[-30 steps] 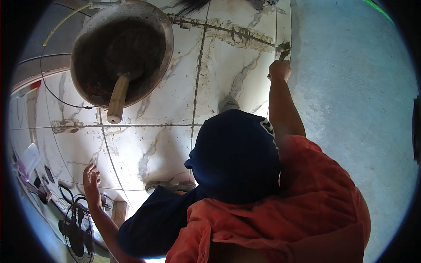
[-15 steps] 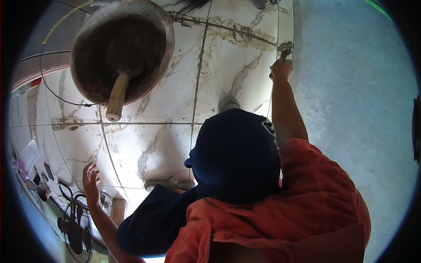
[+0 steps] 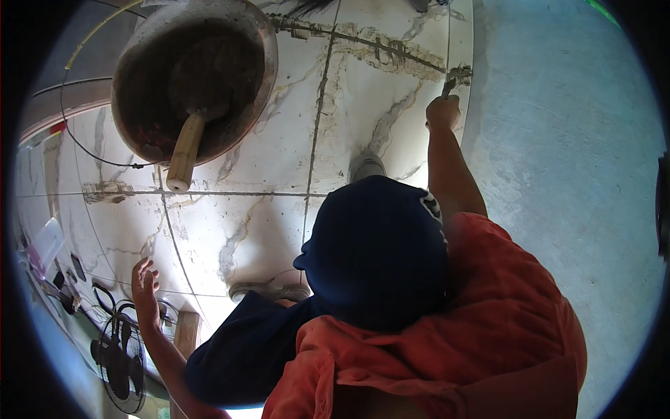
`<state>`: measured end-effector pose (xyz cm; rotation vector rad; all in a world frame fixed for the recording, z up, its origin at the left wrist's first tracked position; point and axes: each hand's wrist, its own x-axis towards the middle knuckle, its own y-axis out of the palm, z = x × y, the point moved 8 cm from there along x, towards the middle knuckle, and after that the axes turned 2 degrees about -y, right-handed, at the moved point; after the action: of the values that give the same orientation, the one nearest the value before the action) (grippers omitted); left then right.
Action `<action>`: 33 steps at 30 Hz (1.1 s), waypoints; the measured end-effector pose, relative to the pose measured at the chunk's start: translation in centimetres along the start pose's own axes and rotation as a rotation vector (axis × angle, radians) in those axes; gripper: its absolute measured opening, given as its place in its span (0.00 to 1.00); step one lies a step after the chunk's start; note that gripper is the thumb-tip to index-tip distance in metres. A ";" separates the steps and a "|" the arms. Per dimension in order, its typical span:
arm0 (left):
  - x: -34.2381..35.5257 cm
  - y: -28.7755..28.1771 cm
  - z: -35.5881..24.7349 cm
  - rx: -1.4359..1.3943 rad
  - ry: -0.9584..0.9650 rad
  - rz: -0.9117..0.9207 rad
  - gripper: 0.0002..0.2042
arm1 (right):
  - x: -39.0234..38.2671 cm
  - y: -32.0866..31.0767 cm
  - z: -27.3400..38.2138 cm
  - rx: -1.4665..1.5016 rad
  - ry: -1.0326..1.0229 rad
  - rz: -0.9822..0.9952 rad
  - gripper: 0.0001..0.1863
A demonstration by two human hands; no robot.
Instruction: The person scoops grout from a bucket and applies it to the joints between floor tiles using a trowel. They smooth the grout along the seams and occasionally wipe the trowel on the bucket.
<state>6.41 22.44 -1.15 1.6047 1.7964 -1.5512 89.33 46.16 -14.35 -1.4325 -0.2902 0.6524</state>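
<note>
My right hand grips a narrow dark blade tool against the joint beside the narrow tile strip at the blue-grey wall, where grey mortar is smeared. My left hand is raised at the lower left, fingers apart and slightly bent, holding nothing. At the upper left a round mortar-crusted basin with a wire handle holds dark mix and a trowel, its wooden handle lying over the rim. The white marbled floor tiles have mortar along several joints.
A blue-grey surface fills the right side. At the lower left are a black fan, cords and small items along the edge. Dark bristles show at the top. My dark cap and shoes cover part of the floor.
The whole floor view has shifted slightly rightward and upward. My right hand with the tool has moved a little left relative to the wall edge. My left hand stays raised.
</note>
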 end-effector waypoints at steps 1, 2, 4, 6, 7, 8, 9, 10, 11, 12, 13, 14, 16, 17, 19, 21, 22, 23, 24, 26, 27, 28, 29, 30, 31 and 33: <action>-0.4 -0.3 0.2 -0.008 0.000 -0.010 0.27 | 0.6 0.7 0.4 -0.019 -0.042 -0.013 0.14; 0.1 -0.1 -0.1 -0.007 0.005 0.000 0.26 | 1.8 0.9 0.3 -0.002 -0.050 0.009 0.15; 0.2 -0.3 -0.3 -0.013 0.003 -0.001 0.26 | 3.8 0.9 1.2 -0.050 -0.116 -0.054 0.15; 0.0 -0.4 -0.4 -0.009 0.002 -0.006 0.26 | 5.5 1.0 1.8 -0.098 -0.155 -0.076 0.15; 0.1 -0.4 -0.4 -0.008 0.003 -0.005 0.26 | 5.8 1.3 1.2 -0.114 -0.148 -0.084 0.15; 0.2 -0.3 -0.4 -0.006 0.003 -0.003 0.28 | 6.1 1.4 0.5 -0.130 -0.141 -0.093 0.15; 0.2 -0.3 -0.2 -0.003 -0.001 -0.004 0.30 | 5.8 1.4 0.2 -0.146 -0.136 -0.097 0.15; 0.3 -0.3 -0.1 -0.001 -0.005 -0.003 0.32 | 5.4 1.5 -0.4 -0.164 -0.116 -0.103 0.16; 0.2 -0.3 0.0 -0.002 -0.009 -0.004 0.32 | 4.3 1.6 -0.9 -0.181 -0.097 -0.107 0.16; 0.0 -0.2 0.1 -0.003 -0.014 -0.004 0.32 | 3.5 1.6 -1.2 -0.199 -0.077 -0.111 0.16; -0.1 -0.1 0.2 -0.004 -0.018 -0.004 0.32 | 3.3 1.6 -1.0 -0.174 -0.092 -0.088 0.16; -0.2 -0.1 0.2 -0.009 -0.018 -0.008 0.29 | 3.3 1.5 -0.6 -0.148 -0.107 -0.065 0.16; -0.3 -0.2 0.1 -0.011 -0.018 -0.009 0.25 | 3.4 1.1 0.1 -0.105 -0.120 -0.037 0.17; -0.3 -0.3 0.1 -0.004 -0.019 -0.006 0.24 | 4.4 1.1 1.0 -0.084 -0.122 -0.036 0.17; 0.5 -0.1 -0.3 0.001 -0.006 0.004 0.24 | 5.7 0.4 1.1 -0.088 -0.124 -0.034 0.17; 1.1 -0.1 -0.8 -0.001 0.015 0.013 0.24 | 6.0 -0.1 0.5 -0.145 -0.126 -0.014 0.18; 0.9 -0.2 -0.9 -0.005 0.020 0.009 0.24 | 5.1 -0.4 0.5 -0.119 -0.072 0.011 0.18; 0.3 -0.3 -0.6 -0.011 0.007 -0.004 0.24 | 2.6 -1.0 1.3 -0.093 -0.024 0.041 0.18; 0.0 -0.4 -0.3 -0.017 -0.001 -0.008 0.24 | 0.6 -1.8 1.5 -0.071 0.031 0.065 0.18; 0.1 -0.2 -0.2 -0.020 -0.004 -0.004 0.24 | -1.2 -2.5 1.6 -0.005 0.049 0.068 0.17; 0.2 -0.1 -0.2 -0.019 -0.003 -0.001 0.25 | -1.6 -2.7 1.8 0.028 0.058 0.073 0.17; 0.0 -0.1 0.0 -0.015 -0.006 0.002 0.25 | -1.5 -2.7 2.3 0.025 0.003 0.098 0.16; -0.1 -0.1 0.1 -0.014 -0.006 -0.001 0.25 | -0.7 -2.4 2.9 0.033 -0.016 0.104 0.15; 0.0 -0.1 0.0 -0.009 -0.005 0.005 0.25 | 0.8 -2.0 3.2 0.036 -0.026 0.105 0.15; 0.4 -0.1 -0.3 -0.010 0.005 0.008 0.25 | 2.0 -2.1 3.8 0.047 -0.040 0.099 0.14; 0.7 -0.2 -0.6 0.010 0.007 0.002 0.25 | 3.1 -2.2 3.4 -0.003 -0.029 0.079 0.14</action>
<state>6.21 23.37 -1.36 1.6185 1.7929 -1.5583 90.46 50.69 -12.33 -1.4436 -0.2585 0.7378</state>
